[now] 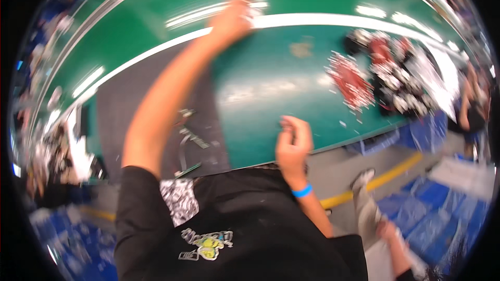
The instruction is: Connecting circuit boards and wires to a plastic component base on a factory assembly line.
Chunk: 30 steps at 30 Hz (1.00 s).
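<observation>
A factory-style assembly workshop, a long green workbench (260,138) with a dark mat (130,106), small circuit boards (194,138), heaped red-and-white parts (351,83), blue plastic-covered containers (432,203), a yellow floor line (388,178), another person (473,117) nearby.

Tabletop (281,104): green, white strip (317,19) across. Mat (130,93): dark grey. Thin pieces on mat (196,139): green. Bundle (351,80): red, white-tipped. Wristband (302,191): blue. Shirt (291,250): black, mottled silver-and-black patch (179,201), yellow-green print (209,247).
</observation>
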Each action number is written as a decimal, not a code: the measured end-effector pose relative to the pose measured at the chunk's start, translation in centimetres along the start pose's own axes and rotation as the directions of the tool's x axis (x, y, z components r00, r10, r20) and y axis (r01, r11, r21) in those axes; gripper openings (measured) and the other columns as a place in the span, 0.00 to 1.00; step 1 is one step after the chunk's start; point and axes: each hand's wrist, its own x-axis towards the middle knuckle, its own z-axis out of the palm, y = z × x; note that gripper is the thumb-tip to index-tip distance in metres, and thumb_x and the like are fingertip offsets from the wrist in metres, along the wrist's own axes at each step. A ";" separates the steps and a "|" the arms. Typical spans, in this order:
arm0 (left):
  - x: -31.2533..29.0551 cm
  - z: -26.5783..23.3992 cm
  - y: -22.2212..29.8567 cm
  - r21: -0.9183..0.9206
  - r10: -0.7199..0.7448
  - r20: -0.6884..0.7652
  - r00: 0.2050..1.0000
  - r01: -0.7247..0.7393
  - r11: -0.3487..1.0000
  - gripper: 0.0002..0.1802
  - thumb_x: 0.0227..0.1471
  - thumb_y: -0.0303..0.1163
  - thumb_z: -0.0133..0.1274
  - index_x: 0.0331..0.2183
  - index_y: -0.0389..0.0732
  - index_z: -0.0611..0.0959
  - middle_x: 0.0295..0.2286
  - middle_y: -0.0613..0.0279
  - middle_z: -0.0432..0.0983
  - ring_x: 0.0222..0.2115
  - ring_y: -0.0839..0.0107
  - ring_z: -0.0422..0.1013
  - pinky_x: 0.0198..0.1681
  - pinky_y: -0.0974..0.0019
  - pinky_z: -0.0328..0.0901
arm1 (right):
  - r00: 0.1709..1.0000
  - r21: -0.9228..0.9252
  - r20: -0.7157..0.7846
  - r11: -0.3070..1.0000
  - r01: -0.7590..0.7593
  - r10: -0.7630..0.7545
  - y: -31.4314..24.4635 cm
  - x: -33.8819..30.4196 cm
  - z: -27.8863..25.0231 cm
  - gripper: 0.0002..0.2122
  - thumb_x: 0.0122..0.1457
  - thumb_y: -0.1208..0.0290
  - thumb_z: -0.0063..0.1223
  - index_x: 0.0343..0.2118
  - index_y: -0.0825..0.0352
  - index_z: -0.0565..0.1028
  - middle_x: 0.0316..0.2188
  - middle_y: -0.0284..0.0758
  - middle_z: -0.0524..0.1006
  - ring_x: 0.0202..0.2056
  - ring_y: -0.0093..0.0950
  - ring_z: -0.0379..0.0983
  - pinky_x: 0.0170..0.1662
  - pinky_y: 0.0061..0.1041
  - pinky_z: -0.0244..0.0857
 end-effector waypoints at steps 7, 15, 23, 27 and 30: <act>6.4 -9.2 -19.6 0.258 -0.165 -0.037 0.986 0.169 0.951 0.36 0.48 0.39 0.60 0.55 0.40 0.66 0.50 0.49 0.69 0.51 0.57 0.67 0.53 0.60 0.61 | 0.985 -0.026 -0.013 0.984 0.174 -0.174 0.9 0.0 0.7 0.08 0.45 0.84 0.49 0.31 0.69 0.74 0.28 0.40 0.74 0.32 0.39 0.71 0.37 0.34 0.64; -10.9 -18.7 -4.1 0.308 -0.091 0.021 0.996 0.080 0.948 0.12 0.55 0.33 0.53 0.36 0.33 0.80 0.35 0.59 0.76 0.40 0.68 0.72 0.43 0.70 0.64 | 0.979 0.003 0.042 0.980 0.199 -0.199 1.8 1.0 -1.2 0.04 0.45 0.84 0.48 0.20 0.68 0.69 0.19 0.36 0.70 0.22 0.36 0.65 0.30 0.31 0.58; -49.4 -25.8 2.0 0.028 -0.450 -0.864 0.225 0.914 0.404 0.15 0.60 0.31 0.41 0.45 0.34 0.72 0.36 0.56 0.74 0.35 0.67 0.71 0.47 0.62 0.64 | 0.936 -0.013 0.349 0.999 -0.045 0.047 1.0 1.1 -1.3 0.07 0.54 0.77 0.49 0.20 0.67 0.72 0.22 0.33 0.72 0.28 0.28 0.66 0.40 0.31 0.62; -68.4 -10.9 4.8 0.106 -0.643 -0.748 0.167 0.985 0.133 0.21 0.47 0.21 0.45 0.47 0.34 0.72 0.43 0.46 0.69 0.48 0.53 0.64 0.54 0.58 0.56 | 0.859 0.058 0.455 0.955 -0.291 0.234 0.2 4.2 -2.7 0.06 0.60 0.75 0.48 0.38 0.71 0.73 0.25 0.31 0.73 0.29 0.19 0.67 0.33 0.18 0.62; -67.1 -4.5 8.5 0.043 -0.793 -0.571 0.214 0.972 0.231 0.26 0.48 0.26 0.50 0.50 0.34 0.69 0.48 0.39 0.65 0.50 0.42 0.61 0.57 0.52 0.53 | 0.940 -0.153 0.340 0.986 0.066 -0.010 0.5 7.7 -2.0 0.11 0.61 0.75 0.47 0.46 0.71 0.72 0.35 0.35 0.75 0.35 0.22 0.69 0.39 0.20 0.64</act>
